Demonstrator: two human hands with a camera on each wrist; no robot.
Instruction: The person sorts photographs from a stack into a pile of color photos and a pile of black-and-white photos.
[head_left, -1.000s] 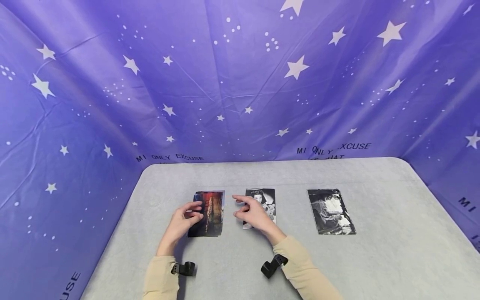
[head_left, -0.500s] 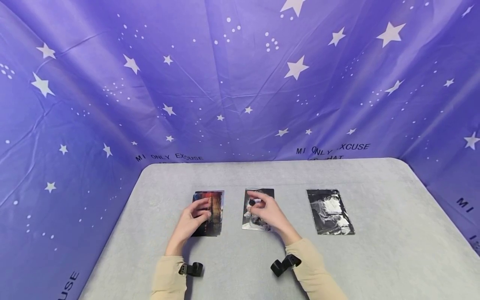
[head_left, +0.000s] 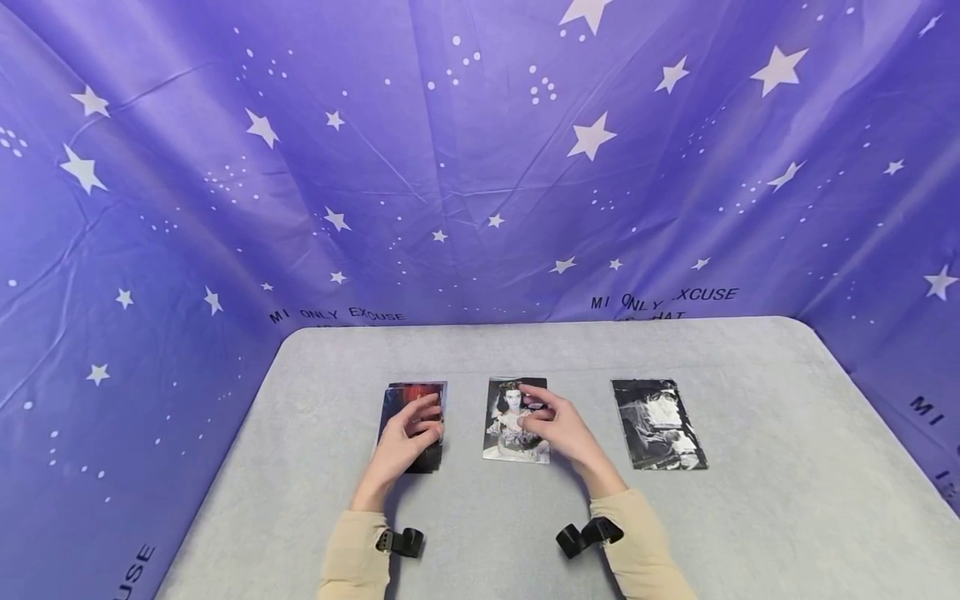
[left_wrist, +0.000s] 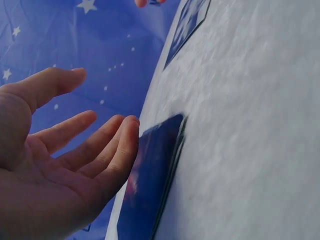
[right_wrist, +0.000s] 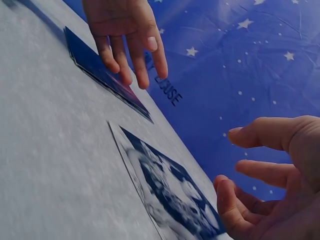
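Note:
On the left lies a small stack of dark, colourful photo cards [head_left: 396, 406], its edges slightly uneven. My left hand [head_left: 405, 442] hovers over it with relaxed, bent fingers and holds nothing; in the left wrist view its thumb stands well apart from the fingers. In the middle is a black-and-white photo card [head_left: 510, 437] of a figure in a light dress. Over that card's right side my right hand [head_left: 566, 433] hangs loosely, fingers apart and nothing between them. The left wrist view shows several layered edges on the left stack [left_wrist: 157, 170].
A third pile of black-and-white photo cards [head_left: 660, 425] lies slightly turned on the right, its edges uneven. All rest on a grey table [head_left: 480, 533]. A purple curtain with white stars [head_left: 450, 167] rises behind and on both sides. Each wrist carries a black strapped camera [head_left: 405, 542].
Both hands have shifted right: the left further over the colourful stack, the right from the middle card's left side to its right side, uncovering the pictured figure. The cards stay in place.

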